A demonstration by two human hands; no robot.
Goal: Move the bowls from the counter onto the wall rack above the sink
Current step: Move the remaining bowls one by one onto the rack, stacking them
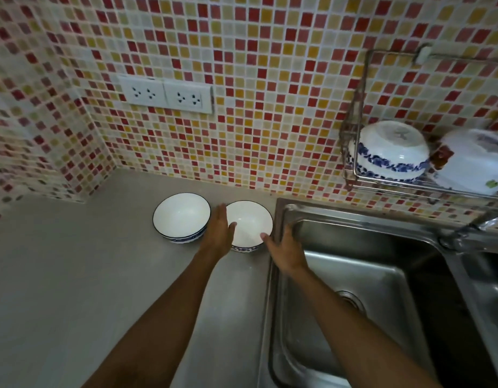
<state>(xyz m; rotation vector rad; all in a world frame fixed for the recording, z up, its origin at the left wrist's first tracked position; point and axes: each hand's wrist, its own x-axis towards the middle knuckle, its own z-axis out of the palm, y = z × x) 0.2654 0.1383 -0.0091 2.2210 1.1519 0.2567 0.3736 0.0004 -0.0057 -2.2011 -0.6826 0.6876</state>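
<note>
1. Two white bowls with blue rims sit upright on the grey desk (74, 275), side by side and almost touching, just beside the left edge of the steel sink (382, 275).
2. The left bowl (181, 217) stands free – no hand touches it.
3. The right bowl (252, 219) sits between the two hands, at 3 o'clock from the left bowl.
4. The left hand (218, 233) is at the right bowl's 9 o'clock side, fingers straight and together, thumb tip lying over the rim; its grip is spread, not closed on anything.
5. The right hand (285, 249) is at the bowl's 4 o'clock side, fingers splayed, one fingertip at the rim – this grip is spread too, and whether it actually touches the bowl cannot be told.
6. The wall rack (354, 152) hangs on the mosaic tiles at 2 o'clock from the bowls, above the sink.
7. On the rack a blue-patterned bowl (393, 152) lies upside down, and a white dish (471, 161) lies just beside it at 3 o'clock.
8. A double wall socket (166, 93) sits on the tiles at 11 o'clock from the bowls.
</note>
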